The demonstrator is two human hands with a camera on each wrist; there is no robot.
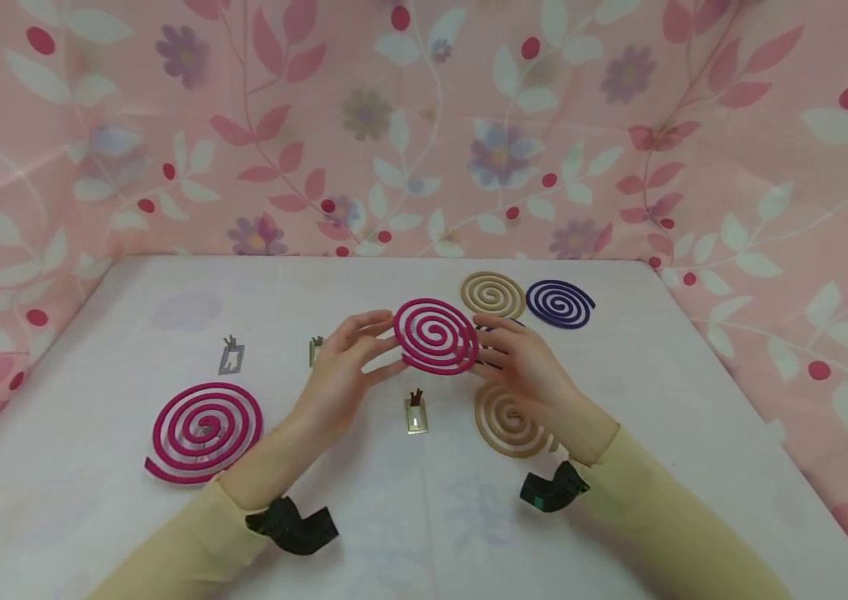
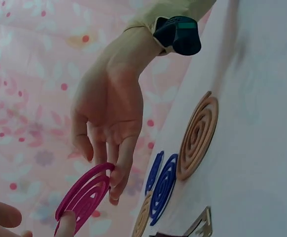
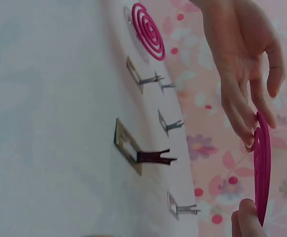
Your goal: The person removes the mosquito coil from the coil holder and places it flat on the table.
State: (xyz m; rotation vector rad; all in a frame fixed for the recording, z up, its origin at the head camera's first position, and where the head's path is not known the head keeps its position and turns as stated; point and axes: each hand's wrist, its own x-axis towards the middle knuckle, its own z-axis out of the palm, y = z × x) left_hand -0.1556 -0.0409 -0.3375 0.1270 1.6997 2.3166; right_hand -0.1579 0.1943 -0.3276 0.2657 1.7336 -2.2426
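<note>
In the head view, a pink mosquito coil (image 1: 435, 336) is up above the table between both hands. My left hand (image 1: 337, 375) holds its left edge with the fingertips, and my right hand (image 1: 525, 358) holds the opposite edge. The right wrist view shows the coil (image 3: 263, 173) nearly edge-on, with left fingers on its rim. Below it stands a small brass coil stand (image 1: 416, 415) with upright dark prongs. A second pink coil (image 1: 207, 433) lies at the left, over what looks like another stand. Under my right hand lies a tan coil (image 1: 508, 422), partly covered.
Farther back are a tan coil (image 1: 493, 294) and a dark blue coil (image 1: 561, 303). Another blue coil (image 2: 163, 190) is largely hidden behind my right hand in the head view. A silver stand (image 1: 231, 358) and a brass stand (image 1: 315, 352) sit left of centre on the white table (image 1: 424, 533).
</note>
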